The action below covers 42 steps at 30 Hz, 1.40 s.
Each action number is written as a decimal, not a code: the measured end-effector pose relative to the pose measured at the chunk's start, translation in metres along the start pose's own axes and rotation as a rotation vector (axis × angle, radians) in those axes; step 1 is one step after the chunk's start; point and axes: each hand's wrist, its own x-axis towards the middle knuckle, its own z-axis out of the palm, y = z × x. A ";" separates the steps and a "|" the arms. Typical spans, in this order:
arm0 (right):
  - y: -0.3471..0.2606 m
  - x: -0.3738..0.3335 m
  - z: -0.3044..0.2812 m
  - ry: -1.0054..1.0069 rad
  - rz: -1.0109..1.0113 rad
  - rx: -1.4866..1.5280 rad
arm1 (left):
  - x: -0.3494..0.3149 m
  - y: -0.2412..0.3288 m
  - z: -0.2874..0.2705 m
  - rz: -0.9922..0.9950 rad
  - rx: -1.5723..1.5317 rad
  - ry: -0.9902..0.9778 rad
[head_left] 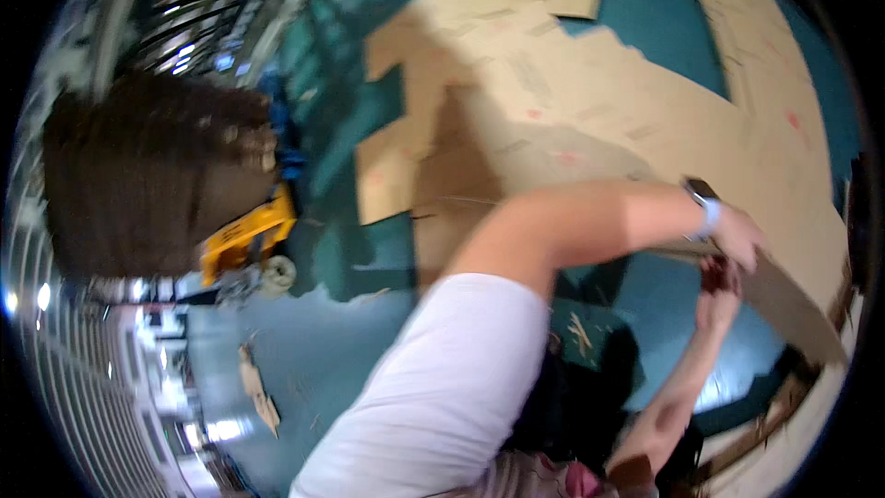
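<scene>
My left hand (740,238) and right hand (718,291) curl together, seemingly working the cardboard flap (795,306); I can't tell their grip. Next calls for steady hold.

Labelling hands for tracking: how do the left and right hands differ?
The left hand has a dark watch on a pale band at the wrist; the right hand shows none. The left hand sits higher in the picture, the right hand just below. Both are ungloved, at the edge of the cardboard flap.

From the head, 1 fisheye looks down past a near white sleeve (442,360) toward the floor (323,360).
</scene>
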 end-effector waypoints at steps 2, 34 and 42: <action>0.001 0.004 -0.002 -0.089 0.022 -0.042 | -0.020 0.013 -0.019 -0.113 -0.152 -0.194; 0.010 -0.023 0.041 0.342 -1.023 -1.213 | -0.024 0.023 -0.019 -0.103 -0.118 -0.144; 0.021 -0.046 -0.002 0.115 -0.807 -1.000 | -0.025 0.043 -0.029 -0.210 -0.092 -0.306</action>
